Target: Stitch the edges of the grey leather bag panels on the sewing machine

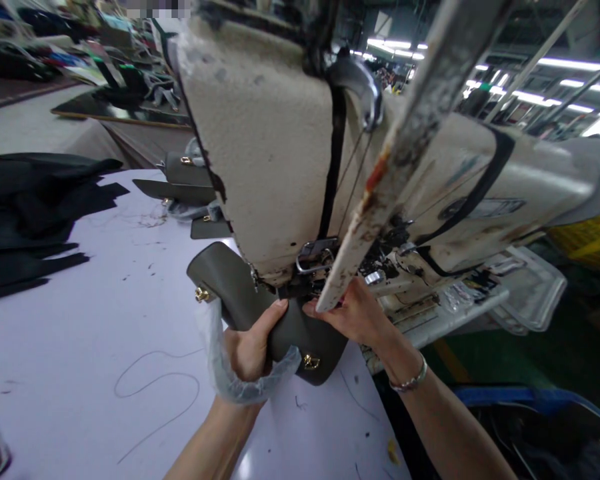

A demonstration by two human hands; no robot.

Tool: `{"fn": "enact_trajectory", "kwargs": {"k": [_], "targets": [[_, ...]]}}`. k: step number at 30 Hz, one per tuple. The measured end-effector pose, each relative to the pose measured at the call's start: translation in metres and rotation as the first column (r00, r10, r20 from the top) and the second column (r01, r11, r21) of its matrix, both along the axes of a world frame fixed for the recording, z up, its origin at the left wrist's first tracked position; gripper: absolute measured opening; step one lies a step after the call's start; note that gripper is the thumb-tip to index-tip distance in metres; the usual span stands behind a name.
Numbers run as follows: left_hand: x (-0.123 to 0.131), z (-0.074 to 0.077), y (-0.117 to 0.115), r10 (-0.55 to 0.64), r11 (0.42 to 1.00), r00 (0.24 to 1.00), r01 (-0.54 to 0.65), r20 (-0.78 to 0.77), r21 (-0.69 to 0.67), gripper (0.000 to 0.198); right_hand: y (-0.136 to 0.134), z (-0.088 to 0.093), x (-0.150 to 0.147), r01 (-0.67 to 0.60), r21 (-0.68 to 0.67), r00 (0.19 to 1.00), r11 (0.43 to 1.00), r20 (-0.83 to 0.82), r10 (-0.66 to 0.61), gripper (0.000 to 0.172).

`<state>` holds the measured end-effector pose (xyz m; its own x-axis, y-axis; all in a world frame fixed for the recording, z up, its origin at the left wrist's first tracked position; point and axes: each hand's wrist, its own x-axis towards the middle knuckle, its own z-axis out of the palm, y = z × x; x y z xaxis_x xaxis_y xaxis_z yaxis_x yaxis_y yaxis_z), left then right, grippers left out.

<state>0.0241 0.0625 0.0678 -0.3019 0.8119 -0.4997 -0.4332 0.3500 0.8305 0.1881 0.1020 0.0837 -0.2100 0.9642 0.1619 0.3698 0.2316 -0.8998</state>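
A: Left to right?
B: Black leather pieces (25, 217) heaped on the white table (85, 347). Beyond them, more olive bags (187, 172).
A: Hands?
B: Close together, both clamped on one olive leather bag (235, 290). Left hand (247, 350): thumb on top, clear plastic wrap (230, 373) bunched around it. Right hand (350, 313): fingers on the bag's far side, bracelet (409, 377) at the wrist.
A: Bag position?
B: Tilted over the table, middle under the sewing machine (255, 147), just below its metal foot (315, 257). Gold clasp (311, 361) faces up.
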Motion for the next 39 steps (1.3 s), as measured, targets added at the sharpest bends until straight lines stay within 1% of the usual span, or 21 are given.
{"fn": "enact_trajectory", "kwargs": {"k": [2, 4, 7, 10, 12, 14, 17, 21, 23, 26, 28, 30, 32, 35, 37, 39], "targets": [[-0.003, -0.004, -0.002, -0.001, 1.000, 1.000, 0.001, 0.010, 0.030, 0.063, -0.002, -0.001, 0.000, -0.003, -0.020, 1.000, 1.000, -0.004, 0.003, 0.027], [-0.006, -0.006, -0.002, -0.006, 0.999, 0.999, 0.008, -0.034, 0.048, 0.061, -0.005, -0.004, -0.001, 0.007, -0.055, 0.999, 0.998, -0.042, -0.009, 0.025], [-0.008, -0.004, 0.001, -0.031, 0.997, 0.997, 0.036, -0.072, 0.063, 0.055, -0.009, -0.011, -0.004, 0.045, -0.110, 0.989, 0.993, -0.136, -0.060, 0.019], [-0.011, -0.001, 0.005, -0.064, 0.993, 0.997, 0.069, -0.047, 0.098, 0.062, -0.012, -0.019, -0.008, 0.067, -0.152, 0.977, 0.986, -0.189, -0.096, 0.017], [-0.013, 0.000, 0.007, -0.073, 0.993, 0.996, 0.078, -0.052, 0.090, 0.063, -0.014, -0.022, -0.011, 0.065, -0.161, 0.977, 0.985, -0.190, -0.096, 0.017], [-0.014, -0.002, 0.009, -0.068, 0.992, 0.996, 0.074, -0.064, 0.098, 0.060, -0.016, -0.023, -0.013, 0.081, -0.158, 0.975, 0.984, -0.192, -0.111, 0.017], [-0.016, -0.007, 0.012, -0.066, 0.986, 0.995, 0.076, -0.074, 0.147, 0.055, -0.017, -0.022, -0.015, 0.125, -0.147, 0.967, 0.981, -0.203, -0.153, 0.017], [-0.021, -0.009, 0.014, -0.094, 0.975, 0.994, 0.105, -0.063, 0.197, 0.057, -0.018, -0.020, -0.018, 0.129, -0.154, 0.968, 0.980, -0.195, -0.158, 0.019], [-0.023, -0.007, 0.014, -0.120, 0.975, 0.991, 0.129, -0.060, 0.181, 0.054, -0.018, -0.020, -0.019, 0.135, -0.151, 0.971, 0.979, -0.179, -0.161, 0.022], [-0.025, -0.002, 0.012, -0.178, 0.978, 0.983, 0.181, -0.043, 0.103, 0.051, -0.019, -0.020, -0.020, 0.140, -0.157, 0.979, 0.978, -0.124, -0.160, 0.033], [-0.026, 0.000, 0.012, -0.177, 0.979, 0.984, 0.179, -0.030, 0.093, 0.049, -0.020, -0.022, -0.021, 0.124, -0.174, 0.985, 0.977, -0.096, -0.142, 0.036], [-0.026, 0.001, 0.014, -0.153, 0.981, 0.988, 0.154, -0.018, 0.118, 0.045, -0.020, -0.025, -0.022, 0.123, -0.204, 0.985, 0.971, -0.094, -0.144, 0.033], [-0.026, 0.000, 0.016, -0.143, 0.982, 0.990, 0.144, -0.010, 0.121, 0.040, -0.021, -0.029, -0.023, 0.143, -0.235, 0.979, 0.961, -0.111, -0.172, 0.029], [-0.029, -0.001, 0.022, -0.152, 0.985, 0.988, 0.151, 0.007, 0.081, 0.036, -0.024, -0.032, -0.028, 0.150, -0.268, 0.967, 0.952, -0.159, -0.197, 0.024], [-0.034, -0.002, 0.026, -0.164, 0.985, 0.986, 0.162, 0.028, 0.061, 0.038, -0.025, -0.031, -0.031, 0.145, -0.275, 0.958, 0.950, -0.200, -0.204, 0.021], [-0.039, -0.005, 0.031, -0.203, 0.978, 0.979, 0.201, 0.035, 0.062, 0.039, -0.027, -0.029, -0.035, 0.147, -0.279, 0.946, 0.949, -0.239, -0.217, 0.020]]}}
